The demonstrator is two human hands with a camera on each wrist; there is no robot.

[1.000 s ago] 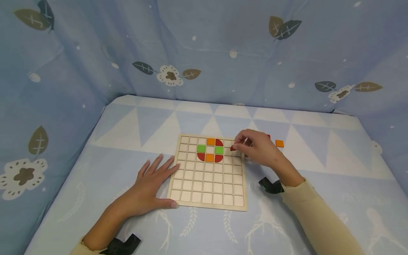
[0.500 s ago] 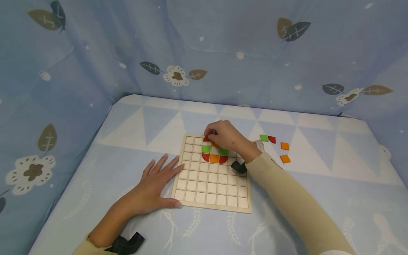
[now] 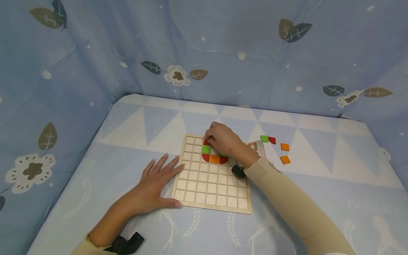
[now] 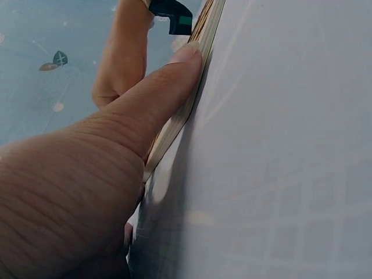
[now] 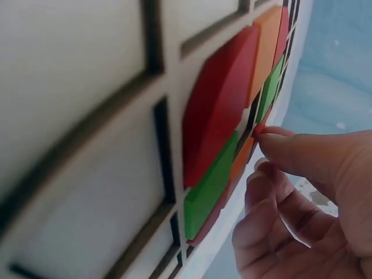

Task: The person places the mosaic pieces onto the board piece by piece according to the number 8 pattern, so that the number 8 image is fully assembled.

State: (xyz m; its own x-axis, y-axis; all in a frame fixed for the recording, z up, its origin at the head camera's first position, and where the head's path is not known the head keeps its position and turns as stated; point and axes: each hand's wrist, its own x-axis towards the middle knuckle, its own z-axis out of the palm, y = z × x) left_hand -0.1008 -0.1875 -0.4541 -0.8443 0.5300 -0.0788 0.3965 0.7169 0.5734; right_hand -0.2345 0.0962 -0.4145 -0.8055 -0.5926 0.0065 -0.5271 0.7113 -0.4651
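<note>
A wooden grid board [image 3: 204, 184] lies on the cloth-covered table. My left hand [image 3: 149, 187] rests with spread fingers against its left side, and in the left wrist view the thumb [image 4: 168, 81] presses on the board's edge. Over the board's top rows, my right hand [image 3: 224, 140] pinches a red quarter-round tile [image 3: 206, 143] between thumb and fingertips, at the cell above a green square tile [image 3: 206, 149]. Lower down in the pattern sit a red tile [image 3: 205, 157], an orange square tile [image 3: 214, 159] and another red tile [image 3: 223, 160]. My right hand hides part of the pattern.
Right of the board lie a loose green tile [image 3: 264, 138], a red quarter-round tile [image 3: 272, 140] and two orange tiles, one nearer [image 3: 285, 159]. A small patterned card [image 3: 259, 147] shows partly behind my right wrist. Blue printed curtains [image 3: 204, 53] enclose the table.
My right hand has carried the red tile leftward from the board's right edge to the pattern's upper left, then settled slightly lower. The left hand stays against the board.
</note>
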